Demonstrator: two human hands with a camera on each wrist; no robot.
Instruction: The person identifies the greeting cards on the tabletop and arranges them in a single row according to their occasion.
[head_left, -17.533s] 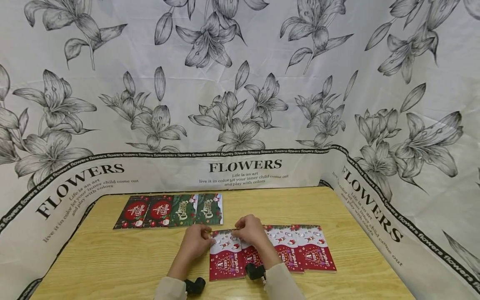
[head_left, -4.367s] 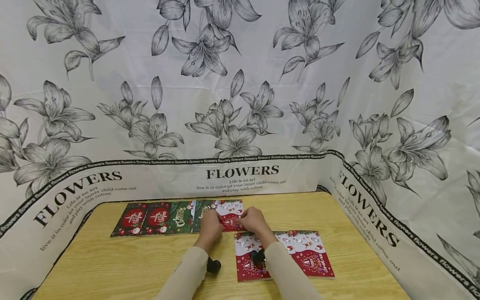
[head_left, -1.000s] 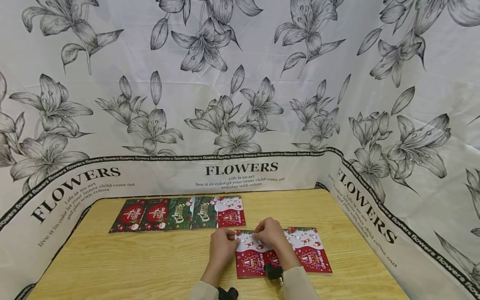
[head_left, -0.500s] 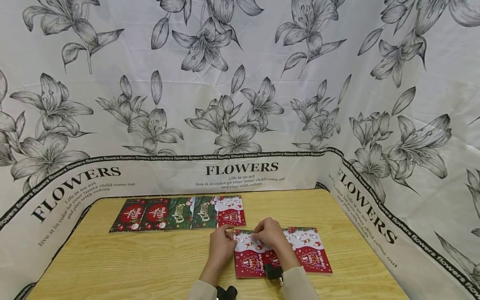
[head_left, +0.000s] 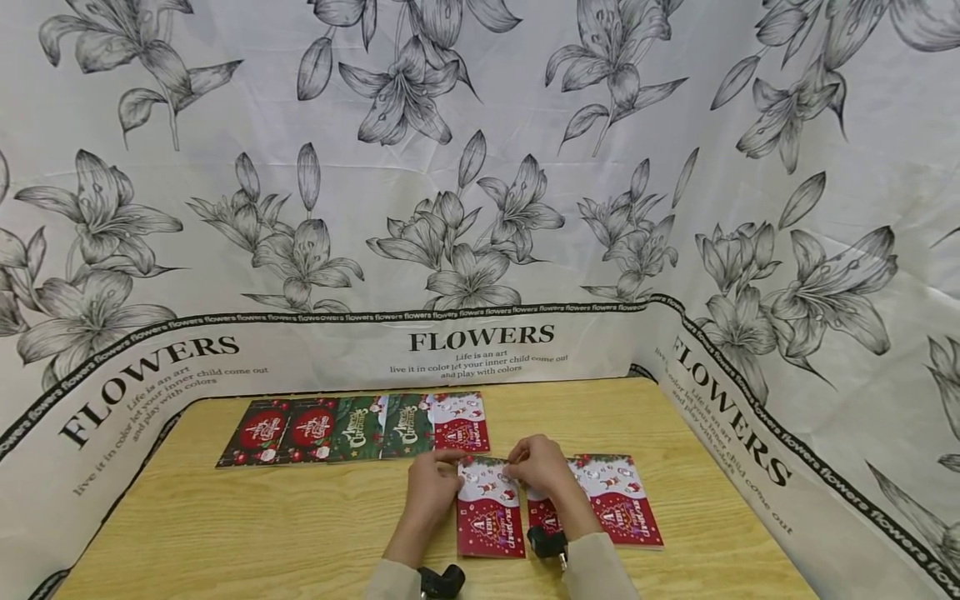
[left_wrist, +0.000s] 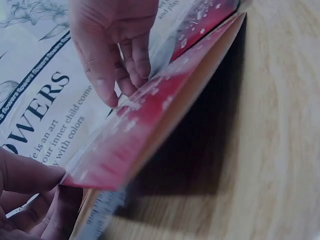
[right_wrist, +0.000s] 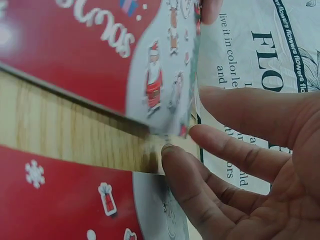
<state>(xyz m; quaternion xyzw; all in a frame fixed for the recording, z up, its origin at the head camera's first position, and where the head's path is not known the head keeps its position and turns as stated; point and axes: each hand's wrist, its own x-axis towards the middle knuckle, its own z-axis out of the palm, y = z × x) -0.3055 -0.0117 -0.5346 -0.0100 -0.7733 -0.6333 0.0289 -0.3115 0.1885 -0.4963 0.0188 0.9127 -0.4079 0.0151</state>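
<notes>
A red-and-white Christmas card (head_left: pixel 487 512) is tilted up off the table, its far edge raised. My left hand (head_left: pixel 431 487) pinches its far left corner between thumb and fingers, close up in the left wrist view. At the far right corner is my right hand (head_left: pixel 542 463), thumb and fingers spread around that corner in the right wrist view (right_wrist: pixel 245 160). Just right of it lie more cards of the same design, one partly under my right forearm (head_left: pixel 542 517) and one in full view (head_left: pixel 628 517).
Along the back of the wooden table (head_left: pixel 262 533) runs a row of cards: two dark red ones (head_left: pixel 311 429), two green ones (head_left: pixel 405 427) and a red-and-white one (head_left: pixel 461 423). Flower-printed cloth (head_left: pixel 480 250) stands behind and at both sides.
Over the last second the card has slid left with my left hand, out from the overlapping cards, while my right hand stays put. Earlier, another red-and-white card joined the back row's right end.
</notes>
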